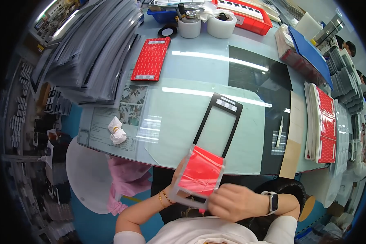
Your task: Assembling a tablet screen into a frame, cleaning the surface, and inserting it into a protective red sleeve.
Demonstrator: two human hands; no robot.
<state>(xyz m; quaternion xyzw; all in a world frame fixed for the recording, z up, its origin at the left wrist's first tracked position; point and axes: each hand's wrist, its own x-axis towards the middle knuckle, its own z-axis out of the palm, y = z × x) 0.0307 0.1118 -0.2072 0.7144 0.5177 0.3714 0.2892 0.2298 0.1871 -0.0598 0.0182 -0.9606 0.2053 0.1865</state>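
Observation:
In front of my body, past the table's near edge, a panel with a glossy red film (202,171) and a greyish border is held tilted. My left hand (177,175) grips its left side, with most of the fingers hidden behind it. At its lower right corner my right hand (235,202) is closed, fingers curled and slightly blurred, pinching the edge. Beyond the panel a black rectangular frame (204,120) with a large opening lies on the pale green mat (171,118). The panel covers the frame's near end.
Tall stacked sheets (97,53) rise at the left, beside a red-covered panel (151,59). A crumpled white wad (117,131) lies at the near left. Toward the right are a slim craft knife (279,132), a beige strip (290,138) and red-patterned panels (326,122). Tape rolls (221,27) stand behind.

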